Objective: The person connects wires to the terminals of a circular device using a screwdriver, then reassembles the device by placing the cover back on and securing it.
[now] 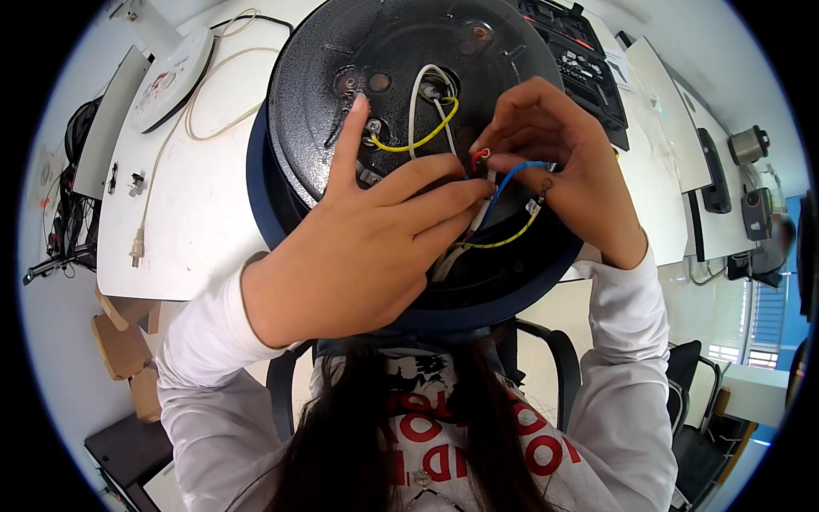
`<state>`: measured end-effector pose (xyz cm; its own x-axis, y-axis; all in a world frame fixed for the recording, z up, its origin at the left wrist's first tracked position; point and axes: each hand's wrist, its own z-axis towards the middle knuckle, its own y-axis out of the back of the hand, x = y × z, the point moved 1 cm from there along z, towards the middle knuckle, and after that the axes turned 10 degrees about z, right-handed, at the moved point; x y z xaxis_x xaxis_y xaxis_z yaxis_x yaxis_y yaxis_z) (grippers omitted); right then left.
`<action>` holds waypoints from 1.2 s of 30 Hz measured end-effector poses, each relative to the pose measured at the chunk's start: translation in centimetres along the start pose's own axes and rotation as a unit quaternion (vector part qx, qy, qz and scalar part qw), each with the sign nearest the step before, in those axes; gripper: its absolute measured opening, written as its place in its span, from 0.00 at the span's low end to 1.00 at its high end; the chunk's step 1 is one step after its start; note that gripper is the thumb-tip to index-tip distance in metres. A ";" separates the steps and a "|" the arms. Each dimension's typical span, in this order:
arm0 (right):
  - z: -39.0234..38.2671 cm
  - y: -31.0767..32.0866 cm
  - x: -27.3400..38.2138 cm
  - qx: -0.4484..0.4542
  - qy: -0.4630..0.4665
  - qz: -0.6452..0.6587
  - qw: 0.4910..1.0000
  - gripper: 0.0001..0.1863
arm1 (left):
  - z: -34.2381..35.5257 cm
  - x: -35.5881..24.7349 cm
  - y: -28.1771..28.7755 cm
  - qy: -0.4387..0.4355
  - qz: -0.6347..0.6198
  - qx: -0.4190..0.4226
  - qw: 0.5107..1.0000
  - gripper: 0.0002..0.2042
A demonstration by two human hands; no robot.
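A black, round metal housing [324,68] lies in front of me, inside a dark blue rim [258,171]. My left hand [358,239] reaches over it, index finger stretched out onto the metal. Its other fingers close around a white cable [479,213]; the thumb is hidden. At that cable's end, my right hand [563,145] pinches a short red wire [478,160] with a ring-shaped metal terminal. A blue wire [512,177] arcs up to the right thumb, and a yellow-green wire [503,242] bends below it. Another yellow wire [426,147] joins a screw on the housing.
At the back right lies an open black tool case [584,77]. A white appliance base [175,81] with a beige cord and plug [137,247] sits on the left of the white table [196,256]. Small parts [135,183] lie nearby. Cardboard boxes [124,346] stand below left.
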<state>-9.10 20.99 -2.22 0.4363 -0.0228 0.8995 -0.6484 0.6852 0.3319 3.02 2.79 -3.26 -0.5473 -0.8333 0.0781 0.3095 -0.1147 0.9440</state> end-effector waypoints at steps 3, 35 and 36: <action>0.0 0.0 0.3 0.009 0.005 0.007 1.000 0.18 | 0.0 0.0 0.1 0.003 -0.002 0.000 1.000 0.25; -4.1 -1.3 0.7 -0.066 0.054 -0.294 0.952 0.09 | 0.2 -0.8 0.6 0.046 0.039 -0.016 0.998 0.27; -4.2 -1.3 0.6 -0.063 0.052 -0.298 0.951 0.10 | 0.3 -0.8 0.6 0.044 0.042 -0.015 0.998 0.27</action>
<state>-5.39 23.13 -3.24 0.7668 -0.3659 0.5274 -0.1901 0.6553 0.7310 3.40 3.53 -2.65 -0.4486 -0.8846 0.1273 0.3762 -0.0577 0.9248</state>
